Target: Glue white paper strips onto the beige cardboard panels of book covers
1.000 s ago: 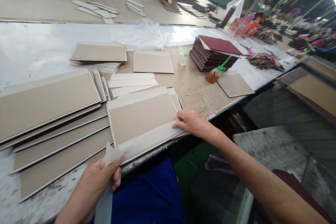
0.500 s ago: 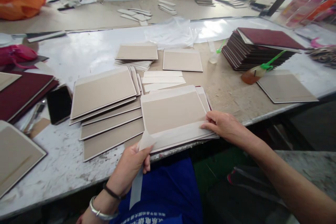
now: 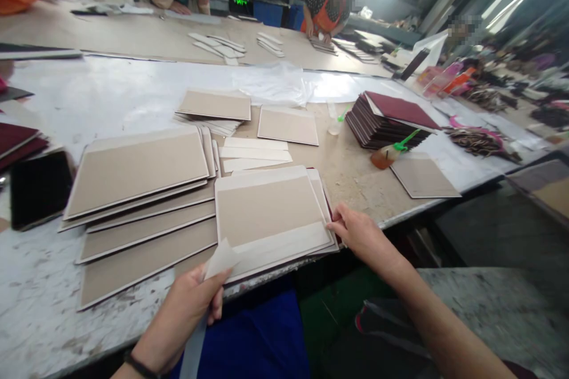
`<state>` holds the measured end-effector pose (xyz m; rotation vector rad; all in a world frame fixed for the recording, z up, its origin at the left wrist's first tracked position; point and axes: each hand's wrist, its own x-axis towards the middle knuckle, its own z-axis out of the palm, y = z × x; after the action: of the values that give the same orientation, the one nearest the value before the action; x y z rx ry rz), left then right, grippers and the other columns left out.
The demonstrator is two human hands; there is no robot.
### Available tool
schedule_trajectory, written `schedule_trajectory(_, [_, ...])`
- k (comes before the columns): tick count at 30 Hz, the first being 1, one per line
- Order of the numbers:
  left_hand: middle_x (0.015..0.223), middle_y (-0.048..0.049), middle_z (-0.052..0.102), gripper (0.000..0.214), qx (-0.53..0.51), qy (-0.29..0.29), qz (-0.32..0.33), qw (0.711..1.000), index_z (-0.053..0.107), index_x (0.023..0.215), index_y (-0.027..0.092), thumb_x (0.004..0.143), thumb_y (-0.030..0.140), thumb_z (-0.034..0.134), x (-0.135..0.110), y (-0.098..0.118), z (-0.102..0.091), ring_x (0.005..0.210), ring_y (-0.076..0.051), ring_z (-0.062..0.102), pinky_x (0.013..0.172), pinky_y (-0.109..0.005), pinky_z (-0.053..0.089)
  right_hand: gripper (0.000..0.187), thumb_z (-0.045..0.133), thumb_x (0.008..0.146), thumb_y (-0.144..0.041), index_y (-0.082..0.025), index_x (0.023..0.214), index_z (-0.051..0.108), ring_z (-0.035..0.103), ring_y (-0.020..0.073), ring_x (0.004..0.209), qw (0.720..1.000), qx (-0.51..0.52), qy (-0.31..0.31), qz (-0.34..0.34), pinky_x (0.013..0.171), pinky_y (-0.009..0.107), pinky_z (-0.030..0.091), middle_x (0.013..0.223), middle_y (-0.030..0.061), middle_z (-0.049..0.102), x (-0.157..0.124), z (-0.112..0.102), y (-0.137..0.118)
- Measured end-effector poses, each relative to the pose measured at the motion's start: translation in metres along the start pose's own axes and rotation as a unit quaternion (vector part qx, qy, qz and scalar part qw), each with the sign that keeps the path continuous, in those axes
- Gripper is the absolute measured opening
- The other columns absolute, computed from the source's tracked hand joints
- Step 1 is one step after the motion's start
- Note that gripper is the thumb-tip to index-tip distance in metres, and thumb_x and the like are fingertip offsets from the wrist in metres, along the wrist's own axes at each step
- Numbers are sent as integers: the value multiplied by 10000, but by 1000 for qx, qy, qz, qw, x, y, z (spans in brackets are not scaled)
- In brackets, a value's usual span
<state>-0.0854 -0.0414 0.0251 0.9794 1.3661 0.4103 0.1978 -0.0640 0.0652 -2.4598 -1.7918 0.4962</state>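
A beige panel (image 3: 269,204) with pale borders lies on top of a small pile at the table's front edge. Along its near edge runs a white strip (image 3: 275,249). My left hand (image 3: 195,293) is closed on the strip's left part, thumb on top, at the panel's near left corner. One length of strip hangs below that hand, and a folded flap stands up above the thumb. At the panel's right edge my right hand (image 3: 355,231) pinches with thumb and forefinger at the strip's other end. Its fingertips partly hide what they grip.
Overlapping beige panels (image 3: 142,172) lie to the left, beside a black phone (image 3: 41,189). Loose white strips (image 3: 258,153) lie behind the pile. A stack of maroon covers (image 3: 400,109) and a bottle of amber liquid (image 3: 386,157) stand at the right. Two people work across the table.
The view has tilted upward, showing more of the room. My right hand has shifted slightly outward to the panel's right edge. My left hand keeps its hold on the strip.
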Motion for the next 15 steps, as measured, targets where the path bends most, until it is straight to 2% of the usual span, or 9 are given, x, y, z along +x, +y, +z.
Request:
schedule_trajectory(3, [330,62,442,464,-9,-27,0,1000,419,537,191,565,627,573,7,-6,-2,297,-73,377,349,-189,283,138,468,844,-261,-198,729,512,544,165,661,999,15,29,10,614,248,356,683,16,583,-9,-2,3])
schedule_trajectory(6, [317,65,441,483,-16,-54,3,998,432,583,195,524,649,584,12,-12,-3,282,-84,378,329,-193,280,192,401,875,-229,-189,772,558,561,170,762,999,25,29,-11,697,255,385,784,42,607,-19,4,1])
schedule_trajectory(9, [328,79,429,436,-45,-29,30,998,433,614,193,575,605,572,9,-12,-2,293,-77,378,331,-180,266,240,353,892,-197,-185,856,590,552,177,868,999,-8,42,-22,784,265,383,883,69,606,-29,15,-5])
schedule_trajectory(12, [325,89,412,388,-49,-12,58,997,444,634,188,616,559,554,2,-8,0,291,-63,355,337,-167,250,280,320,895,-181,-193,894,600,545,180,871,998,-31,51,-24,815,272,386,895,81,596,-37,23,-10])
schedule_trajectory(15, [314,88,410,362,-39,-4,74,996,448,644,190,622,533,560,1,-7,-1,290,-65,357,346,-166,252,283,322,885,-184,-177,946,598,544,191,876,998,2,55,-22,823,290,404,898,96,596,-40,24,-12])
